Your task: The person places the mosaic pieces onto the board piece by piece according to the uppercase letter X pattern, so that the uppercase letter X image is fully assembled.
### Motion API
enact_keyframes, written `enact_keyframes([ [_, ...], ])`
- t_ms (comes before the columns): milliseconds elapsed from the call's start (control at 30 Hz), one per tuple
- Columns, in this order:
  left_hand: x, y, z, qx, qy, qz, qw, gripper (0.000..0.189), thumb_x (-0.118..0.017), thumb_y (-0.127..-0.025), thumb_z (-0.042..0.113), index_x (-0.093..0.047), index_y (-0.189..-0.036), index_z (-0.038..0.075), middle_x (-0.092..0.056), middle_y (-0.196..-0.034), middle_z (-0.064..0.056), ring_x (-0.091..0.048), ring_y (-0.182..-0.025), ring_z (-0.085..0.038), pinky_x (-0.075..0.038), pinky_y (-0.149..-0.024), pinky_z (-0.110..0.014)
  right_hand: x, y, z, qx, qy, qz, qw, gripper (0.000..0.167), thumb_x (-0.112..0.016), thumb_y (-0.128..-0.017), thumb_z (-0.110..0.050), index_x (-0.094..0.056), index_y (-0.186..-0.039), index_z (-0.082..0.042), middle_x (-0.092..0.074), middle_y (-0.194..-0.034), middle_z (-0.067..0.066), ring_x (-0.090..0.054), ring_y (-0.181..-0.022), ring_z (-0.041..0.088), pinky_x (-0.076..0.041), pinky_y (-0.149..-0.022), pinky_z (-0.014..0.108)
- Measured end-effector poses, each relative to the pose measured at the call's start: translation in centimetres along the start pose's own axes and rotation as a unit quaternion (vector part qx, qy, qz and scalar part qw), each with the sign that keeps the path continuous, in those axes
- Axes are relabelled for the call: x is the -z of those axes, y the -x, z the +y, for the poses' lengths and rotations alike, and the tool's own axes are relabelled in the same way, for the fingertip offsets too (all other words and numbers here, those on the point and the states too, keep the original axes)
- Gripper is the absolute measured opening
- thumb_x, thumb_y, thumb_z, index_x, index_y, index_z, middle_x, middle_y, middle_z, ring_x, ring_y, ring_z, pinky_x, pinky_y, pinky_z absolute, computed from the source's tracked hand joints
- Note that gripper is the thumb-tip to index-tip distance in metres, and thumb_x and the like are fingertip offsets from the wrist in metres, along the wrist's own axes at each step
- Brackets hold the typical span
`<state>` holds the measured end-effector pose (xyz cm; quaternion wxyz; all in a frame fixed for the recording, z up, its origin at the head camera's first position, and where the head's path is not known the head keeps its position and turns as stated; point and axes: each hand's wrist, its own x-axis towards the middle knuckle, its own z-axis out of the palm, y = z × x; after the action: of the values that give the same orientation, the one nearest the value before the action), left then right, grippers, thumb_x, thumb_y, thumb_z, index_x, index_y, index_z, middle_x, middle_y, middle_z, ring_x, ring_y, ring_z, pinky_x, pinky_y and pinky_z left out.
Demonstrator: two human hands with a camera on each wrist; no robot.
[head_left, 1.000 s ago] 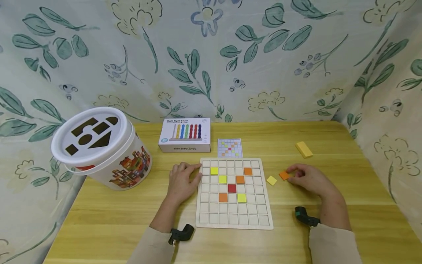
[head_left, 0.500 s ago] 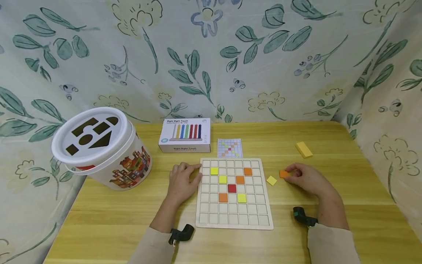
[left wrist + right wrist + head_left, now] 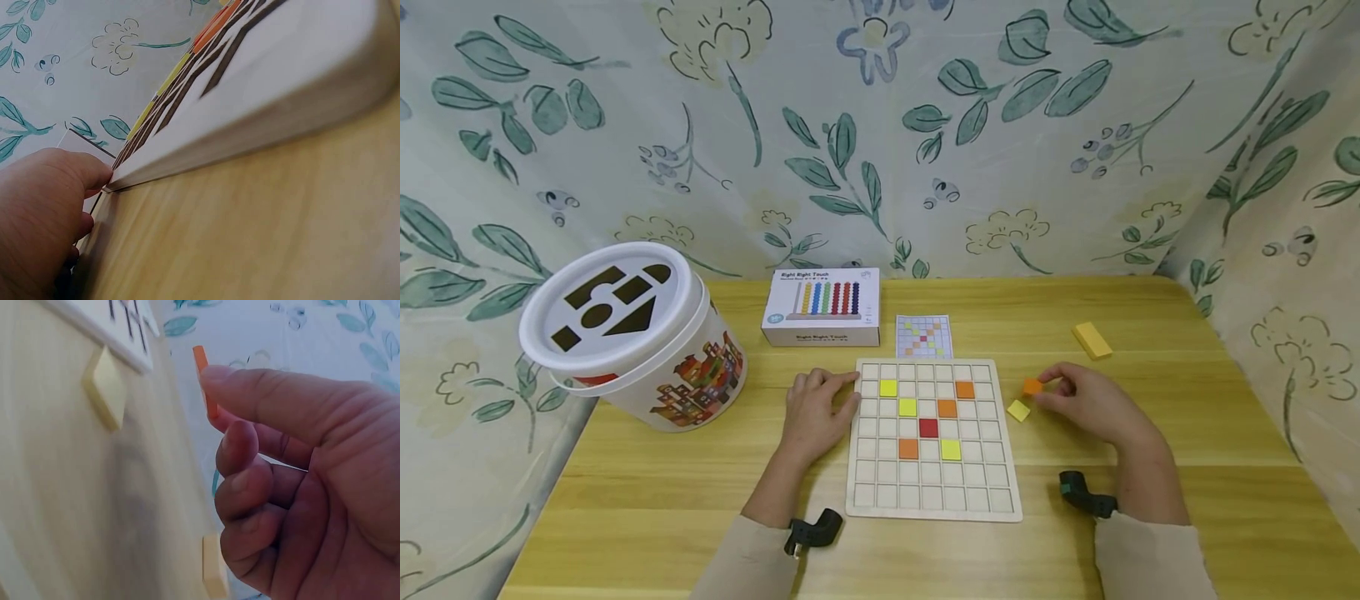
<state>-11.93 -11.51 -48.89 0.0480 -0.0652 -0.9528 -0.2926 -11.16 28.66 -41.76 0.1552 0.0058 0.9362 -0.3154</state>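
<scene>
My right hand (image 3: 1086, 400) pinches an orange square tile (image 3: 205, 381) between thumb and index finger, raised above the table in the right wrist view. Just below it on the table lies a yellow square tile (image 3: 1018, 410). At the left edge of a pale wooden grid board (image 3: 934, 500), my left hand (image 3: 820, 417) rests with thumb and index fingertip touching the rim. Yellow, orange and red tiles sit in several of the board's cells, with the red tile (image 3: 928, 428) in the middle. Behind the board lies a printed pattern card (image 3: 923, 335), its lower edge hidden.
A yellow block (image 3: 1092, 340) lies at the back right of the wooden table (image 3: 1247, 533). Back left stand a white box (image 3: 822, 308) with a bead-counter picture and a white bucket (image 3: 700, 375) whose lid has shaped holes.
My right hand has lifted the orange tile off the table and carried it left, toward the yellow tile and the board. The left hand has stayed at the board's edge.
</scene>
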Motion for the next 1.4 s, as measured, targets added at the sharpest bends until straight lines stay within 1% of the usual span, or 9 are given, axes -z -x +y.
enact_keyframes([
  [200,0.0,0.0,-0.1,0.001,-0.002,-0.002,1.0,0.037,-0.064,-0.098,0.037,-0.07,-0.133,0.028,-0.061,-0.108,-0.002,-0.045,-0.099,-0.022,-0.034,-0.091,-0.039,-0.8,0.5,-3.0,0.034,-0.001,-0.003,0.9994,0.033,-0.071,-0.096,-0.031,-0.063,-0.12,-0.01,-0.056,-0.087,0.005,-0.049,-0.071,0.019,-0.039,-0.059,0.028],
  [300,-0.1,0.0,-0.1,0.001,-0.002,-0.002,1.0,0.037,-0.064,-0.098,0.037,-0.07,-0.133,0.028,-0.06,-0.108,-0.002,-0.045,-0.099,-0.022,-0.034,-0.09,-0.039,-1.4,0.7,-4.7,0.054,0.001,-0.011,0.9985,0.03,-0.071,-0.095,-0.029,-0.063,-0.119,-0.013,-0.055,-0.085,0.004,-0.048,-0.069,0.019,-0.038,-0.057,0.027],
  [433,-0.1,0.0,-0.1,0.0,-0.002,-0.002,1.0,0.037,-0.064,-0.098,0.037,-0.069,-0.133,0.028,-0.06,-0.108,-0.002,-0.044,-0.098,-0.022,-0.034,-0.089,-0.038,-2.5,1.2,-6.8,0.081,0.014,-0.021,0.9964,0.027,-0.073,-0.095,-0.028,-0.064,-0.116,-0.015,-0.055,-0.083,0.002,-0.049,-0.07,0.018,-0.039,-0.058,0.026],
  [600,-0.1,0.0,-0.1,-0.002,-0.002,-0.001,1.0,0.037,-0.064,-0.098,0.037,-0.069,-0.133,0.028,-0.06,-0.108,-0.002,-0.044,-0.097,-0.022,-0.033,-0.088,-0.038,-3.8,1.7,-8.7,0.114,0.011,-0.033,0.9929,0.024,-0.075,-0.093,-0.027,-0.066,-0.113,-0.016,-0.055,-0.081,0.0,-0.05,-0.071,0.016,-0.04,-0.059,0.025],
  [767,-0.1,0.0,-0.1,-0.004,0.0,-0.001,1.0,0.037,-0.065,-0.098,0.037,-0.069,-0.133,0.028,-0.06,-0.108,-0.002,-0.044,-0.098,-0.022,-0.033,-0.089,-0.038,-5.2,2.0,-10.0,0.14,0.012,-0.044,0.9891,0.022,-0.077,-0.091,-0.025,-0.066,-0.108,-0.018,-0.054,-0.078,-0.002,-0.05,-0.07,0.013,-0.041,-0.06,0.024],
  [900,-0.1,0.0,-0.2,-0.01,-0.002,0.006,0.9999,0.037,-0.066,-0.097,0.037,-0.07,-0.132,0.027,-0.061,-0.107,-0.002,-0.045,-0.097,-0.021,-0.034,-0.088,-0.039,-6.2,2.1,-10.9,0.153,0.018,-0.057,0.9864,0.021,-0.078,-0.09,-0.026,-0.066,-0.106,-0.02,-0.053,-0.075,-0.004,-0.049,-0.067,0.012,-0.04,-0.059,0.024],
  [1033,-0.1,0.0,-0.1,-0.013,-0.002,0.011,0.9998,0.037,-0.067,-0.096,0.036,-0.071,-0.131,0.027,-0.061,-0.106,-0.002,-0.045,-0.096,-0.021,-0.034,-0.087,-0.039,-7.3,2.4,-11.7,0.182,0.036,-0.067,0.9803,0.02,-0.079,-0.09,-0.027,-0.067,-0.104,-0.02,-0.052,-0.072,-0.007,-0.048,-0.065,0.009,-0.039,-0.059,0.023],
  [1233,-0.1,0.1,0.1,-0.013,-0.002,0.012,0.9999,0.037,-0.067,-0.095,0.036,-0.071,-0.131,0.027,-0.06,-0.105,-0.002,-0.045,-0.095,-0.022,-0.034,-0.087,-0.039,-9.1,2.6,-12.6,0.209,0.052,-0.089,0.9724,0.019,-0.079,-0.089,-0.028,-0.068,-0.102,-0.022,-0.051,-0.067,-0.01,-0.047,-0.061,0.004,-0.04,-0.058,0.022],
  [1400,0.0,0.1,0.1,-0.01,-0.001,0.01,0.9999,0.036,-0.067,-0.096,0.036,-0.071,-0.13,0.026,-0.06,-0.106,-0.002,-0.045,-0.096,-0.022,-0.033,-0.087,-0.039,-10.6,2.5,-12.8,0.238,0.063,-0.106,0.9635,0.02,-0.079,-0.089,-0.03,-0.068,-0.101,-0.02,-0.052,-0.068,-0.012,-0.047,-0.061,0.003,-0.041,-0.059,0.022],
])
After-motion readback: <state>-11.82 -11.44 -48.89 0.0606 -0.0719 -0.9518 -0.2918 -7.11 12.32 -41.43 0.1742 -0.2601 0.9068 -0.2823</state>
